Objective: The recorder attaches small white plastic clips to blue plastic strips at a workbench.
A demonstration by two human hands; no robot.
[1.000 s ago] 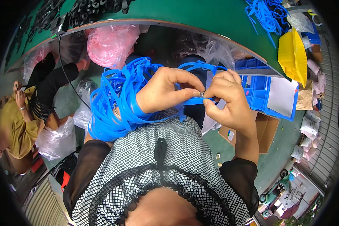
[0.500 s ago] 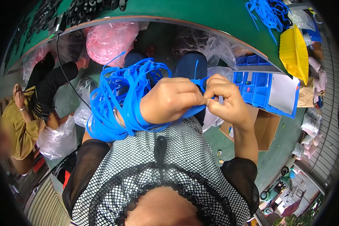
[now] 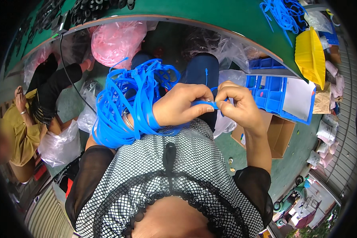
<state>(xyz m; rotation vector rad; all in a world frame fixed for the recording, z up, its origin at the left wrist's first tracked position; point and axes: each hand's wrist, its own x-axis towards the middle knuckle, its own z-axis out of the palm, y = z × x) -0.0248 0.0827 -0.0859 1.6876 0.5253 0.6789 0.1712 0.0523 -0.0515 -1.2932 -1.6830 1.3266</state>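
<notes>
A thick bundle of blue rubbery straps (image 3: 119, 104) hangs looped over my left wrist and forearm, beside a bracelet. In front of my chest, my left hand (image 3: 180, 105) is closed, its thumb and fingers pinching one flat blue strap (image 3: 204, 103). My right hand (image 3: 238, 105) meets it fingertip to fingertip, pinching the same strap at its end. A thin toothed blue tail (image 3: 206, 76) stands up just beyond the hands, over my dark-trousered knee. Small details between the fingertips are partly hidden.
Ahead is a green table (image 3: 178, 10) with black parts (image 3: 93, 10), more blue straps (image 3: 283, 16) and a yellow bin (image 3: 307, 57). Below stand pink-filled bags (image 3: 117, 43), blue trays (image 3: 271, 93) and a cardboard box (image 3: 279, 137). A co-worker (image 3: 22, 127) sits at left.
My left thumb has straightened along the strap and the left fingers have lifted and loosened, showing more of it. My right hand stays pinched in nearly the same place.
</notes>
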